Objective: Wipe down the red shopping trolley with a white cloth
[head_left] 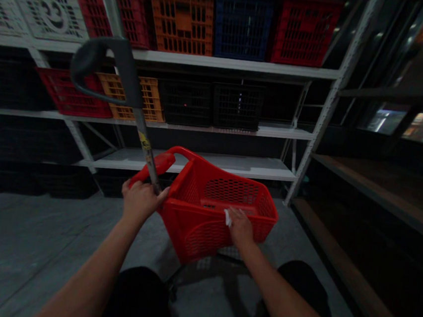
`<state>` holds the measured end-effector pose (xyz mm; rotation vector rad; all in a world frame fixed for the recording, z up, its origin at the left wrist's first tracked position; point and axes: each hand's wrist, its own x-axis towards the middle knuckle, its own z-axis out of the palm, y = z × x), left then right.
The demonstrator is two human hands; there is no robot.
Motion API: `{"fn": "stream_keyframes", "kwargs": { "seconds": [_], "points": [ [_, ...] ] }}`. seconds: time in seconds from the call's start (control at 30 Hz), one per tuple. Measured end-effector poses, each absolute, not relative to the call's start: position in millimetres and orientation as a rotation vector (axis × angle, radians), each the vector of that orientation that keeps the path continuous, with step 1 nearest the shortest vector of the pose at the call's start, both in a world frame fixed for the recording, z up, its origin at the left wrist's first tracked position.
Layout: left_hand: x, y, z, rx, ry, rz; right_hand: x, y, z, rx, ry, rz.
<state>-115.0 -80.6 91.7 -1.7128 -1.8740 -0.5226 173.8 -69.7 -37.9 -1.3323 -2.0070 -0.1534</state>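
Observation:
A red plastic shopping cart [211,233] with perforated basket walls stands before me. My left hand [140,202] is closed at its rear left corner, by the red handle and the foot of an upright metal pole [147,147]. Higher on that pole sits a dark grey looped grip [126,70], and a yellow sticker shows below it. On the near basket rim rests my right hand [240,227], closed on a small white cloth or tissue [227,218]. Part of the white piece is hidden under the fingers. The visible basket floor holds nothing that I can make out.
Behind the cart, a white metal rack [243,66] carries several plastic crates, among them an orange crate [182,21] and a blue crate [242,26]. A darker shelving unit [380,194] stands close on the right. My knees flank the cart on the concrete floor [31,241].

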Motion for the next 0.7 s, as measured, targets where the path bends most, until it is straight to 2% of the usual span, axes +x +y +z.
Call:
{"fn": "stream_keyframes", "kwargs": {
  "seconds": [0.17, 0.3, 0.43, 0.63, 0.7],
  "points": [
    [-118.5, -82.7, 93.0, -1.746, -1.871, -0.521, 134.8, -67.0, -35.2, -1.117, -2.041, -0.16],
    [-124.2, -80.3, 91.7, -1.771, -1.839, -0.51, 191.4, -68.9, -50.2, -1.116, -2.047, -0.217],
    [-131.9, -72.8, 89.7, -1.797, -1.847, -0.52, 269.2, -75.8, -61.7, -1.342, -2.003, -0.247],
    [-122.1, -88.2, 77.8, -1.573, -1.672, -1.078, 302.6, -84.5, -52.0, -1.593, -1.942, -0.189],
    [-103.1, -93.9, 69.5, -1.764, -1.543, -1.088, 290.1, -82.1, -49.4, -1.59, -1.907, -0.141]
  ]
}}
